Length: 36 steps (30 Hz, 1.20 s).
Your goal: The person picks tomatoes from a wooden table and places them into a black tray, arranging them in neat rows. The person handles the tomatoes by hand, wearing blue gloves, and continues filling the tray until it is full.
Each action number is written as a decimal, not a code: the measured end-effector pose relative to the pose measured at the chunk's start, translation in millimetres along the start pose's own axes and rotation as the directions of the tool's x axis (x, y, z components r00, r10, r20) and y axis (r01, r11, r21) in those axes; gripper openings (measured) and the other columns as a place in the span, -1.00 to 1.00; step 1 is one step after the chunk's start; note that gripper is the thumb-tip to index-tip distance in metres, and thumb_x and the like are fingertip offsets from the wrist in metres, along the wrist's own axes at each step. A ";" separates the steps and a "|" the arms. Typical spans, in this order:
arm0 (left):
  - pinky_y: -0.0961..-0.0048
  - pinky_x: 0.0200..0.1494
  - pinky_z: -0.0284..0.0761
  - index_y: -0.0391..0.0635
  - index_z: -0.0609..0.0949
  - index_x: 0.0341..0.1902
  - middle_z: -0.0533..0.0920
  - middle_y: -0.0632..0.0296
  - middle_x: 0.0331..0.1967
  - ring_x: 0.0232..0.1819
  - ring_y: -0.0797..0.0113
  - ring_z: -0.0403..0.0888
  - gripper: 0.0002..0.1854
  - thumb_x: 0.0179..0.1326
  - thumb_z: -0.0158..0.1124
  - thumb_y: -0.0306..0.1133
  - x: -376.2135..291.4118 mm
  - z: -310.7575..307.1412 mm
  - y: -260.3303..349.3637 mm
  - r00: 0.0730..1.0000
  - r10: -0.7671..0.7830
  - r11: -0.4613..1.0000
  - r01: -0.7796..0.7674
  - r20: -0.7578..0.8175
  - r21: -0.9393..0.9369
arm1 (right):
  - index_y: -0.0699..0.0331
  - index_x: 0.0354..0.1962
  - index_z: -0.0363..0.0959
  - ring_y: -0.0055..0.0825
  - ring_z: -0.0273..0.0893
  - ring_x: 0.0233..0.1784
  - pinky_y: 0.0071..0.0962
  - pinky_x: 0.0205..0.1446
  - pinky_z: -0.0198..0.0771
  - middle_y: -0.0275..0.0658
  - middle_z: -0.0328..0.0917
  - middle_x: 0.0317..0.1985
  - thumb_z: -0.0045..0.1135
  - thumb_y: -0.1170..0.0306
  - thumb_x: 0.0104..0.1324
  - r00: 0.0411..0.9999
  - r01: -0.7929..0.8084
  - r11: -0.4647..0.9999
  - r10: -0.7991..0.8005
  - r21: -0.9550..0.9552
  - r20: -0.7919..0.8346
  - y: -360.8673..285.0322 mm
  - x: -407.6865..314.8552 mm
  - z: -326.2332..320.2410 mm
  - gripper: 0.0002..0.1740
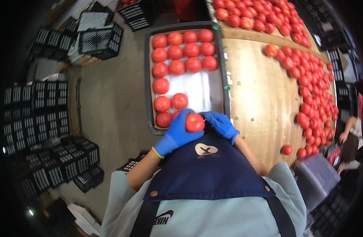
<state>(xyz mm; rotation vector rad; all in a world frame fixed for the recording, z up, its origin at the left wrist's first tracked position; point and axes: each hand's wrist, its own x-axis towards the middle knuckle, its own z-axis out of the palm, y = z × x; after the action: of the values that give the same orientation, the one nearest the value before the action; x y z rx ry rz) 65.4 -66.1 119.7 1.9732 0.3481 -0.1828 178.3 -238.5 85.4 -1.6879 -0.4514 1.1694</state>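
My left hand (179,132), in a blue knit glove, is closed around a red tomato (195,123) above the near edge of a crate. My right hand (221,124), gloved alike, is just right of that tomato. A small pale sliver shows at its fingertips, too small to tell what it is. Before me stands a dark crate (225,100) with a cardboard lining. Full rows of tomatoes (176,67) fill its far part, and more run down its left side. A tomato (180,101) sits inside that left column. My left hand partly hides another one near the front.
Right of the crate is a wooden tabletop (255,97) with a large heap of loose tomatoes (313,89). A wooden divider (243,33) separates another heap. Stacked black crates (36,115) stand at left. A grey plastic bin (317,177) and another person's arm (348,129) are at right.
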 end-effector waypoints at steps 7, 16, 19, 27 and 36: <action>0.29 0.08 0.46 -0.11 0.42 0.12 0.54 0.06 -0.03 0.00 0.17 0.53 -0.32 -0.09 0.51 -0.20 -133.3 -10.0 -85.6 0.755 -0.465 0.836 0.201 -0.464 -0.511 | 0.06 0.26 0.23 0.03 0.23 0.32 -0.17 0.36 0.21 0.01 0.24 0.28 0.19 0.39 0.06 0.786 0.571 0.539 -0.577 -0.619 0.222 23.8 112.5 25.8 -0.25; 0.19 0.16 0.38 -0.24 0.40 0.15 0.49 -0.11 0.01 0.07 -0.03 0.46 -0.24 -0.09 0.48 -0.13 -392.8 11.1 -227.4 0.133 -0.479 0.555 0.812 -0.868 -0.181 | 0.05 0.17 0.26 -0.13 0.34 0.20 -0.24 0.26 0.31 -0.13 0.30 0.16 0.39 0.37 -0.07 0.836 0.545 0.653 -0.371 -0.526 0.405 22.7 159.6 21.5 -0.21; 0.10 0.30 0.25 -0.23 0.40 0.20 0.36 -0.23 0.22 0.29 -0.21 0.26 -0.26 -0.02 0.42 -0.10 -384.2 -26.9 -228.4 0.017 -0.576 0.149 0.985 -0.817 -0.084 | 0.13 0.27 0.18 -0.39 0.41 0.15 -0.36 0.14 0.41 -0.23 0.39 0.12 0.16 0.11 0.24 0.935 -0.092 0.948 -0.023 0.304 0.354 21.5 139.9 21.2 -0.30; 0.35 0.23 0.36 -0.22 0.33 0.31 0.43 0.09 0.24 0.23 0.28 0.41 -0.34 0.13 0.33 -0.45 -52.4 -30.1 -62.1 0.878 0.162 0.985 -0.173 -0.450 0.016 | 0.16 0.06 0.39 -0.43 0.49 -0.55 -0.59 -0.59 0.32 -0.21 0.57 -0.36 -0.31 -0.25 0.36 0.869 -0.471 0.348 0.021 0.811 0.495 -8.8 49.5 30.3 -0.30; 0.46 -0.19 0.56 -0.21 0.40 0.20 0.60 0.09 -0.10 -0.16 0.23 0.62 -0.45 0.39 -0.01 0.02 31.1 -1.2 -4.2 0.876 -0.101 0.385 0.471 0.471 -0.794 | 0.28 0.09 0.30 -0.35 0.47 0.00 -0.32 0.04 0.40 -0.13 0.44 0.01 0.29 0.18 0.17 0.931 0.280 0.959 -0.261 0.041 -0.256 -14.9 -14.8 -5.6 -0.38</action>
<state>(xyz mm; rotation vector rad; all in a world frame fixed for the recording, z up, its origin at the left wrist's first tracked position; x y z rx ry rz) 93.4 -58.4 107.7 0.7351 0.4392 -0.4694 179.5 -245.8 105.8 -1.6197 -0.4592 0.7538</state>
